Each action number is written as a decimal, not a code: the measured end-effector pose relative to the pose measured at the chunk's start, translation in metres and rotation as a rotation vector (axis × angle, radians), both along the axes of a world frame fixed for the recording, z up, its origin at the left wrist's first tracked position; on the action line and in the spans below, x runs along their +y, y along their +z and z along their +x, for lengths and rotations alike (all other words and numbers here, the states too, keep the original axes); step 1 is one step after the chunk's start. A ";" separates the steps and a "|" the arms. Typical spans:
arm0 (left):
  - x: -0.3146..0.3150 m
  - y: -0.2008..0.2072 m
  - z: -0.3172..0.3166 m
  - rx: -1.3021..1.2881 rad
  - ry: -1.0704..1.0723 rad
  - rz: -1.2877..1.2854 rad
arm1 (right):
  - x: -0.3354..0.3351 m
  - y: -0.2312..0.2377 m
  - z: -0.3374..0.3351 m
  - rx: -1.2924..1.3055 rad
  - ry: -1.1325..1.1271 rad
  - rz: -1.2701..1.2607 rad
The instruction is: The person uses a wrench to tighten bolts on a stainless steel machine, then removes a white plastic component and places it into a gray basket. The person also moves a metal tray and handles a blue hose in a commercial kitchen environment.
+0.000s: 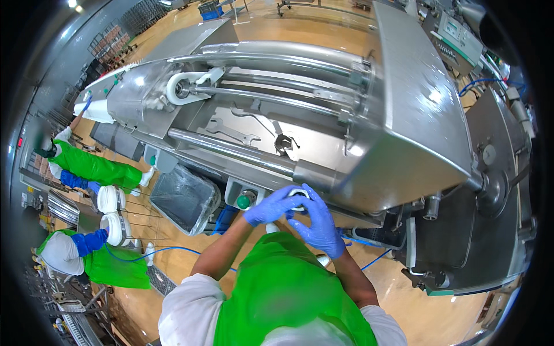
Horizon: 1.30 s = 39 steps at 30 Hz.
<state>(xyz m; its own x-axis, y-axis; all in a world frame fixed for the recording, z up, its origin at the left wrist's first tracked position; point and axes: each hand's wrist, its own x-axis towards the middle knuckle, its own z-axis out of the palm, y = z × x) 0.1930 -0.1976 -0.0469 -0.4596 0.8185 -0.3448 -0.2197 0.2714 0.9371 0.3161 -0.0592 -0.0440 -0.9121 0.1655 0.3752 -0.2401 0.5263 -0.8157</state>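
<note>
1. A white ring is being held up in front of the near edge of the steel machine, about midway along that edge; its centre is being shown as dark.
2. The ring's left side is being gripped by the blue-gloved left hand, with the fingers being bent toward it.
3. The ring's right side is being gripped by the blue-gloved right hand, with the fingertips being pressed near its upper rim and the thumb being held lower; how firmly either grip is being made cannot be told.
4. Inside the machine, an open-ended wrench is being supported by the steel pan, toward the pan's left end and near edge.
5. A dark tool is being carried nearer the pan's middle; its exact kind cannot be told.
6. A white collar is being held at the left end of the machine's long bars.
7. A green knob is being borne at the machine's near edge, just beside the left hand.
8. A grey bin is being covered by a clear liner, below the near edge and left of the knob.
9. A green apron is being worn over white sleeves.
10. To the left, green aprons are also being worn by two co-workers, and white rolls are being placed beside their blue sleeves.
</note>
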 end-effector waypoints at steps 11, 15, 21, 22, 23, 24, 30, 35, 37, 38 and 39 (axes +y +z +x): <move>-0.120 0.002 -0.245 0.750 0.439 -0.197 | -0.018 0.021 -0.179 -0.400 -0.310 0.308; -0.139 -0.005 -0.321 1.013 0.311 -0.529 | -0.016 0.015 -0.196 -0.842 -0.306 0.421; -0.133 -0.020 -0.355 0.895 0.008 -0.766 | -0.007 0.007 -0.192 -0.829 -0.374 0.302; -0.131 -0.023 -0.355 0.940 0.012 -0.715 | -0.006 0.006 -0.193 -0.835 -0.389 0.283; -0.131 -0.025 -0.356 0.882 0.023 -0.692 | -0.005 0.004 -0.195 -0.833 -0.411 0.266; -0.132 -0.028 -0.357 0.902 0.046 -0.721 | -0.006 0.002 -0.196 -0.838 -0.428 0.233; -0.132 -0.035 -0.365 1.109 0.214 -0.945 | -0.013 -0.004 -0.185 -0.534 -0.572 0.300; -0.131 -0.037 -0.358 1.372 0.081 -0.694 | -0.012 0.000 -0.179 -0.358 -0.621 -0.065; -0.132 -0.036 -0.359 1.353 0.034 -0.723 | -0.012 0.007 -0.166 -0.091 -0.617 -0.392; -0.131 -0.036 -0.361 1.318 0.018 -0.763 | -0.013 0.011 -0.158 -0.001 -0.628 -0.545; -0.133 -0.038 -0.361 1.347 0.037 -0.721 | -0.014 0.015 -0.146 0.088 -0.593 -0.579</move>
<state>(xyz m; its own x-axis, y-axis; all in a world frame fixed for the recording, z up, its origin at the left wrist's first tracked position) -0.1684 -0.3308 -0.0853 -0.7629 0.6460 0.0258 0.6442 0.7564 0.1132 0.1698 -0.0737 -0.0286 -0.5837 0.7982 0.1490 -0.1311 0.0884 -0.9874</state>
